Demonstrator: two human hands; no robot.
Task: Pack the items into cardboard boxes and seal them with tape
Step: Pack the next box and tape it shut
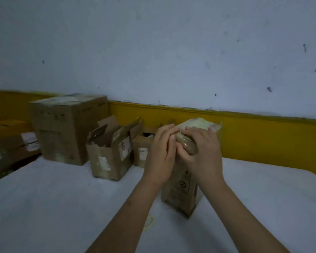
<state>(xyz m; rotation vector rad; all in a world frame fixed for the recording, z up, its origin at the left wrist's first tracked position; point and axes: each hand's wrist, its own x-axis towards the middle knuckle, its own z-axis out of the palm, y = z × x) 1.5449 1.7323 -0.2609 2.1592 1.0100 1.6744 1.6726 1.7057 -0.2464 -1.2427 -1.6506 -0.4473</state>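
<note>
One box (181,189) stands at 5 o'clock: left grip (161,148) presses flat, right grip (201,152) clasps its top. Lopsided pressure could topple it.

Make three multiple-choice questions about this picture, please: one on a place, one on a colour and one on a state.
1. Where does the tall brown cardboard box stand?
A) on the white table
B) on the floor
C) on top of another box

2. What colour is the painted band along the foot of the wall?
A) red
B) yellow
C) green

3. In what state is the labelled brown cardboard box in the middle?
A) taped shut
B) crushed flat
C) open, flaps up

Answers:
1 A: its base rests on the tabletop.
2 B: the strip under the pale wall is yellow.
3 C: its flaps stand up and the inside shows.
</note>
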